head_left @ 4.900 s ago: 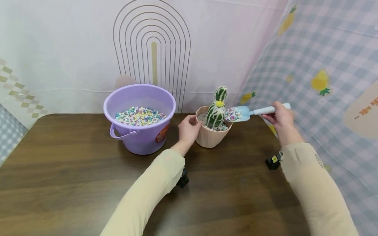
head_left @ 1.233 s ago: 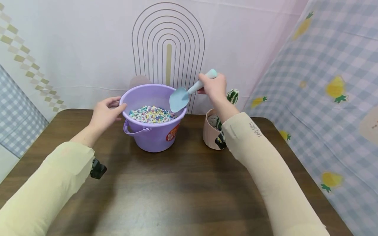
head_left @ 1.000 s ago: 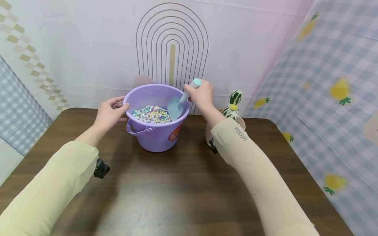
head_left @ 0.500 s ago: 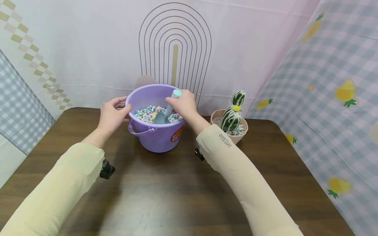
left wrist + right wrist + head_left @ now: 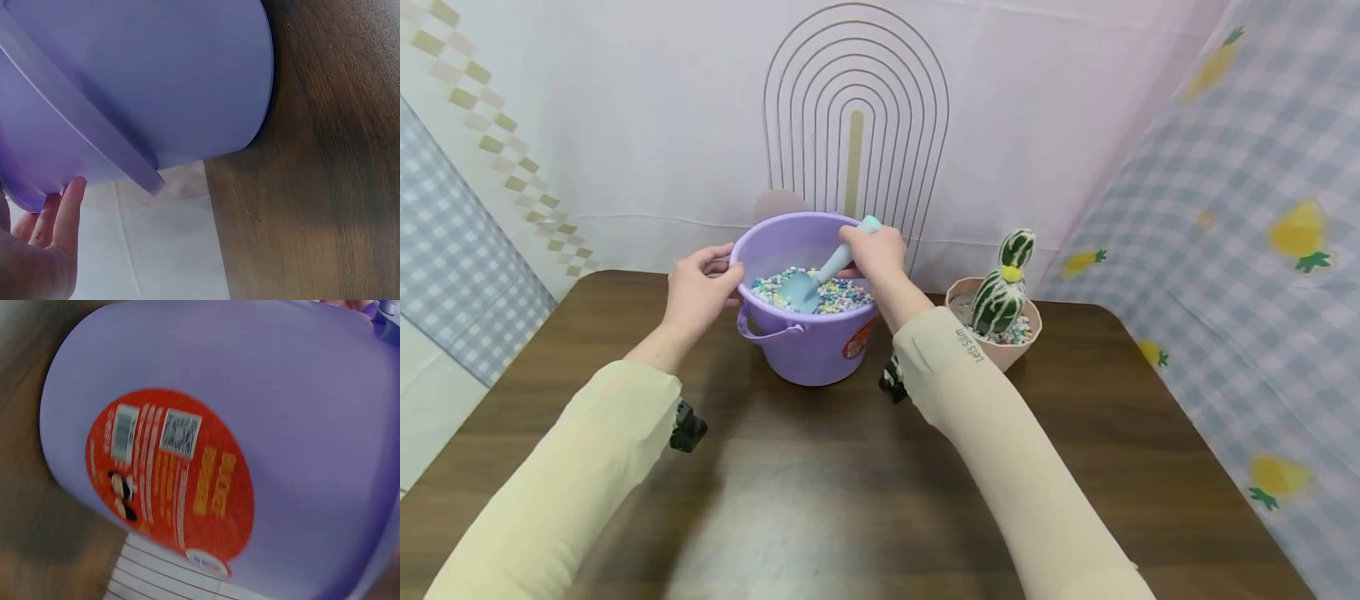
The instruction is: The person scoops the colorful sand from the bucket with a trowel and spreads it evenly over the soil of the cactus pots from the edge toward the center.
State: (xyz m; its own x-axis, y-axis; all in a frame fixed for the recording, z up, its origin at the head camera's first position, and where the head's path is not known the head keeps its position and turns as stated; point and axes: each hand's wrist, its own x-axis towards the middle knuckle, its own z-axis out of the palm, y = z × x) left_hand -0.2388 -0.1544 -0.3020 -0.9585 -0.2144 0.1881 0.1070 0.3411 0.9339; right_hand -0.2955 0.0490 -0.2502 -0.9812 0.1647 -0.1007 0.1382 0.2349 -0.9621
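My left hand [image 5: 698,287] holds the left rim of a purple bucket [image 5: 808,350], thumb over the edge and fingers on the outside. In the left wrist view those fingers [image 5: 65,219] lie against the bucket's wall. Inside the bucket is a bed of small multicoloured pebbles [image 5: 850,296]. My right hand [image 5: 880,254] grips the handle of a pale blue hand trowel [image 5: 801,289], tilted, its blade down at the pebbles. Whether pebbles lie on the blade is hard to tell. The right wrist view shows only the bucket's side with its red label [image 5: 169,481].
To the right of the bucket stands a pink faceted pot [image 5: 1000,354] with a cactus [image 5: 998,300] and pebbles over part of its top. Both rest on a dark wooden table [image 5: 805,500]. A white patterned cloth [image 5: 662,125] hangs behind, and a checked cloth [image 5: 1210,275] at the right.
My left hand went from the pot to the bucket's rim. The trowel, pebble-laden over the pot at first, came left without pebbles and went down into the bucket; its handle has since leaned right.
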